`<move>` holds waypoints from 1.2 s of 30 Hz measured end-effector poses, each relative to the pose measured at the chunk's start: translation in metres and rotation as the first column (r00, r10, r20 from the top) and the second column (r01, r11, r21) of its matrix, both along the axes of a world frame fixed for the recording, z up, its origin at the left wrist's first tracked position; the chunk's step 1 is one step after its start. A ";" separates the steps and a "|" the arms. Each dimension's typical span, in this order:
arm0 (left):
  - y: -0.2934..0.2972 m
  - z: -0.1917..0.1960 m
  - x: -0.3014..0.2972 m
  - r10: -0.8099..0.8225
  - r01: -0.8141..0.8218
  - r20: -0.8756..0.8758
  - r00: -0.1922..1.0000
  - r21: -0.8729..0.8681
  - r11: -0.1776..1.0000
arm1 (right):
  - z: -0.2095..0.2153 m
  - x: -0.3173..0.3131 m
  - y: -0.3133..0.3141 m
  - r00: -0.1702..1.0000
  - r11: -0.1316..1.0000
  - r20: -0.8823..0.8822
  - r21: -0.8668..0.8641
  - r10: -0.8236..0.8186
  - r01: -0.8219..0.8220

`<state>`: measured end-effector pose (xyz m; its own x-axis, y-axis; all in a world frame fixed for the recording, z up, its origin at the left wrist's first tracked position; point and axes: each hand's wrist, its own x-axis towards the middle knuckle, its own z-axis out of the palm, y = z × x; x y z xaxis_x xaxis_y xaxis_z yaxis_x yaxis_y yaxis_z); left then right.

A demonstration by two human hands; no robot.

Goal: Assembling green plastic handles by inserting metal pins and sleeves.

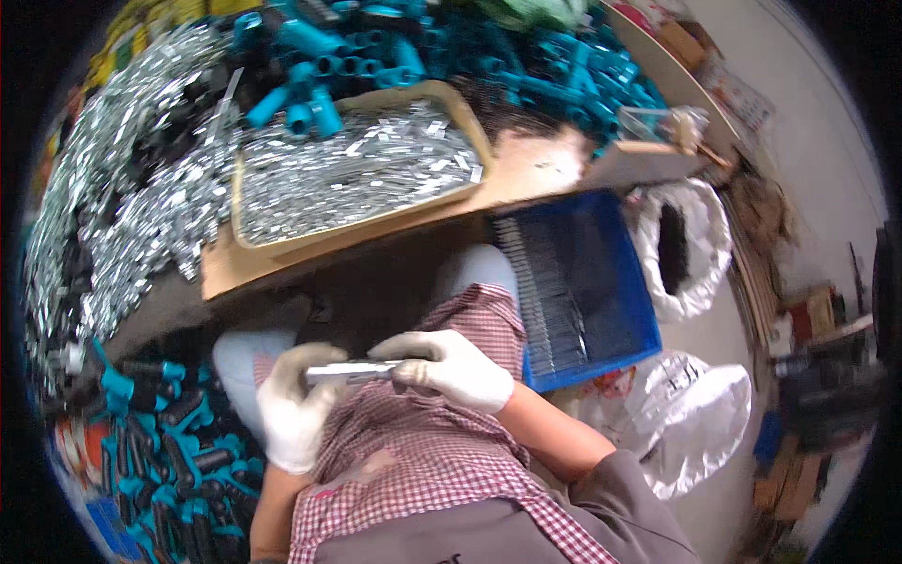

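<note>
Both my hands wear white gloves and meet above my lap. Between them lies a short, narrow silver metal piece (349, 372), roughly level; I cannot tell if it is one part or a small stack of strips. My left hand (297, 402) has its fingers closed round the left end. At the other end, my right hand (456, 368) pinches the piece between thumb and fingers. Beyond them, on the bench, a cream tray (362, 227) is full of small shiny metal strips (357, 169).
Loose silver strips (141, 179) heap up at the left. Teal plastic tubes (305, 108) pile along the back. A blue crate (601, 282) with rows of metal pieces stands right of my knee, beside an open white sack (691, 254). Teal-and-black handles (174, 451) lie lower left.
</note>
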<state>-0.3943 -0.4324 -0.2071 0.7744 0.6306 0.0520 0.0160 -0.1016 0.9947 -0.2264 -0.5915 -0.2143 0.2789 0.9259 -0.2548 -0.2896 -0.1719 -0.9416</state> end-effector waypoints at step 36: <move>-0.011 -0.033 -0.021 -0.027 0.103 -0.319 0.947 0.222 0.970 | -0.174 0.097 -0.164 0.294 0.372 0.534 -0.806 0.793 0.460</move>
<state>-0.4154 -0.4432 -0.2396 0.8142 0.5776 -0.0588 0.3061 -0.3410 0.8888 -0.1292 -0.7553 -0.3881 0.7215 0.4423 -0.5327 0.6243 -0.7482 0.2244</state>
